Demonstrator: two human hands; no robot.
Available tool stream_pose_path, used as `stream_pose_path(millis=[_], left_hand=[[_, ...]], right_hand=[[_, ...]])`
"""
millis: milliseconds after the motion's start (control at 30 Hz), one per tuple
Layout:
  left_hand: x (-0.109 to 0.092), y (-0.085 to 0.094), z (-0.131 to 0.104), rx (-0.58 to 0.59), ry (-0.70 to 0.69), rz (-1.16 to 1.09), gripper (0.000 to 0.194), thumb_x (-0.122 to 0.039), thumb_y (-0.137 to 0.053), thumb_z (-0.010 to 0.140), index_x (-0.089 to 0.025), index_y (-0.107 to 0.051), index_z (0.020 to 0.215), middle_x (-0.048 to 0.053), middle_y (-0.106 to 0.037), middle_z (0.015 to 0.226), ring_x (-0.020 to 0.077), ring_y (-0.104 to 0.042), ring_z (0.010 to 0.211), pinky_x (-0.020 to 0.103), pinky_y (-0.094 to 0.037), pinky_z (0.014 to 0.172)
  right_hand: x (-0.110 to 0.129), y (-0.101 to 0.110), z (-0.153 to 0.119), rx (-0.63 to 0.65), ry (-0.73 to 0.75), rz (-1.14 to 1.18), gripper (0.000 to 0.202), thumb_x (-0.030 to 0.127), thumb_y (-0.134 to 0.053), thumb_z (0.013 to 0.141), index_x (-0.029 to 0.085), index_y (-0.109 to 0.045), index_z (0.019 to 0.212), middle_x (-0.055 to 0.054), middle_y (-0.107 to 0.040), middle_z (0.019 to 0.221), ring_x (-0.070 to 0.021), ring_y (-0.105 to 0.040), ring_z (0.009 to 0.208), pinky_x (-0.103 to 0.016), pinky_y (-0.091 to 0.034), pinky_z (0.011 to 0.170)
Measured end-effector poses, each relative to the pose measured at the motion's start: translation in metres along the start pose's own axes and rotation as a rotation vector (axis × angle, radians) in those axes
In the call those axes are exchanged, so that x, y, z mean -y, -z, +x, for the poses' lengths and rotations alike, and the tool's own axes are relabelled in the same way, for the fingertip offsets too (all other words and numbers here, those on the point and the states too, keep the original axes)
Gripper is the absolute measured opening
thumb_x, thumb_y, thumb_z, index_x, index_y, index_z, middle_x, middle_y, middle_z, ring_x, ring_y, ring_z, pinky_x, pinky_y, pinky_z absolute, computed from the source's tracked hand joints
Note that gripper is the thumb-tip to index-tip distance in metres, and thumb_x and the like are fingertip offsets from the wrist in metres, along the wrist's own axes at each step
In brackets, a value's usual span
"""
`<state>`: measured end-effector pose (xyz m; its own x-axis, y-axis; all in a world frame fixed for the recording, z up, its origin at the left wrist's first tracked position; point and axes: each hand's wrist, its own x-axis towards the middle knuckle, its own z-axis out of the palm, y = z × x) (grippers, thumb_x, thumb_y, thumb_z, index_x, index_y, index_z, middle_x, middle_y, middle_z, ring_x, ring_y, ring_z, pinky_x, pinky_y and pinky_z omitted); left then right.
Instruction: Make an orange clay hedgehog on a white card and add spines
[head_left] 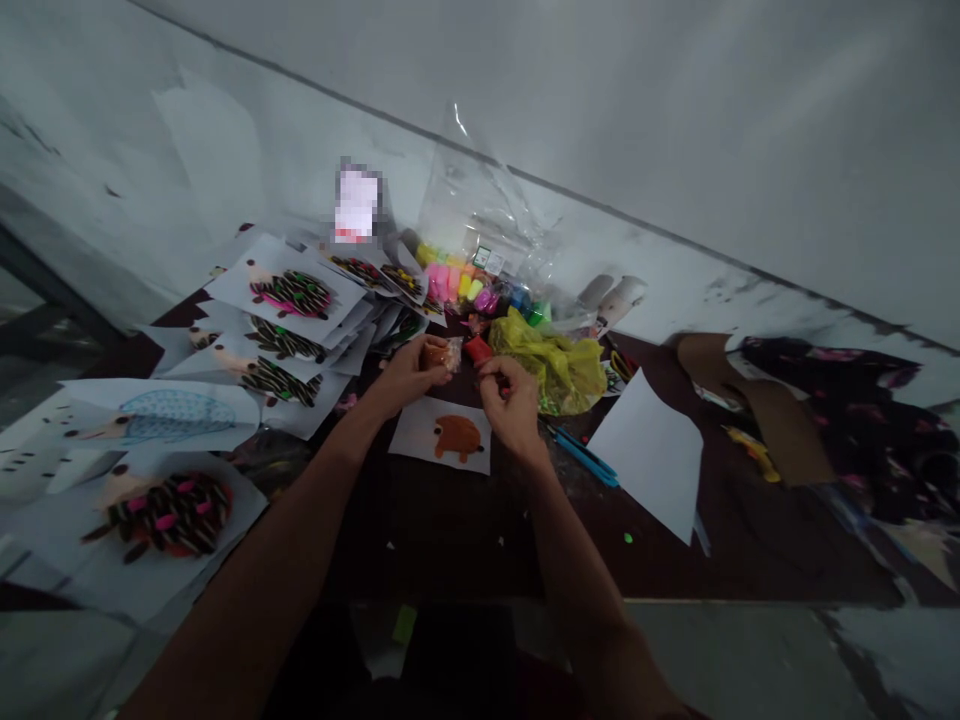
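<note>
Head view: a small, crinkled, clear plastic packet with orange-brown contents [453,354] is held above the table by the left hand [411,380], its fingers closed around it. Just beside it, a glossy red packet [478,348] is seen near the fingertips of the right hand [513,405]. These are curled into a pinch, but whether anything is gripped cannot be told. Nearer the body, a white paper card [409,440] bearing a flat orange-brown animal shape [459,436] is laid on the dark brown table [435,540]. If the clear packet were pulled open sharply, its contents could be dropped onto that shape — it lies close below the hands. The card, apparently loose, might be shifted by the right wrist. Beside that hand, the crumpled yellow-green plastic bag [559,365] could be snagged, and the long blue tool [585,458] knocked. Farther left, the white sheet with a dark, spiny, pink-dotted animal [169,510] might be brushed by the left forearm — little room is left there.
</note>
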<state>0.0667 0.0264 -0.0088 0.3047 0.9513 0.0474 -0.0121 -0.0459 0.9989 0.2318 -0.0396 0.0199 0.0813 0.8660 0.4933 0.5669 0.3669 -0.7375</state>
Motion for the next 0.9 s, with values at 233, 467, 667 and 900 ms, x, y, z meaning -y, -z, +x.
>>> stream_pose_path(millis=[233, 467, 667, 900], left_hand=[[0.019, -0.005, 0.009, -0.099, -0.450, 0.426, 0.029, -0.018, -0.064, 0.080, -0.017, -0.068, 0.109, 0.011, -0.072, 0.117, 0.0253, -0.065, 0.111, 0.044, -0.049, 0.104], [0.002, 0.004, 0.002, -0.243, -0.453, 0.534, 0.025, -0.022, -0.059, 0.084, -0.017, -0.070, 0.106, 0.009, -0.073, 0.110, 0.0234, -0.066, 0.104, 0.038, -0.053, 0.095], [-0.003, 0.011, -0.002, -0.168, -0.276, 0.560, 0.022, -0.028, -0.055, 0.086, -0.016, -0.073, 0.090, 0.007, -0.076, 0.087, 0.0203, -0.067, 0.077, 0.031, -0.051, 0.074], [-0.002, 0.030, -0.003, 0.120, -0.123, 0.889, 0.017, -0.020, -0.059, 0.078, -0.019, -0.075, 0.080, 0.007, -0.074, 0.082, 0.0214, -0.065, 0.074, 0.029, -0.043, 0.066]], right_hand=[[-0.008, -0.001, 0.004, 0.138, -0.292, 0.242, 0.024, 0.041, -0.060, 0.083, 0.019, -0.066, 0.086, -0.001, -0.069, 0.071, -0.0115, -0.054, 0.053, -0.024, -0.045, 0.054], [-0.005, -0.002, 0.003, 0.160, -0.362, 0.310, 0.027, 0.046, -0.070, 0.077, 0.019, -0.065, 0.078, 0.000, -0.068, 0.069, -0.0118, -0.056, 0.054, -0.023, -0.045, 0.051], [-0.006, -0.006, -0.001, 0.152, -0.279, 0.219, 0.034, 0.046, -0.067, 0.084, 0.020, -0.057, 0.063, 0.004, -0.056, 0.053, -0.0106, -0.048, 0.049, -0.024, -0.039, 0.052], [-0.012, -0.013, -0.002, 0.335, -0.168, 0.164, 0.014, 0.025, -0.065, 0.084, 0.022, -0.077, 0.090, -0.003, -0.077, 0.094, -0.0179, -0.069, 0.088, -0.030, -0.052, 0.082]])
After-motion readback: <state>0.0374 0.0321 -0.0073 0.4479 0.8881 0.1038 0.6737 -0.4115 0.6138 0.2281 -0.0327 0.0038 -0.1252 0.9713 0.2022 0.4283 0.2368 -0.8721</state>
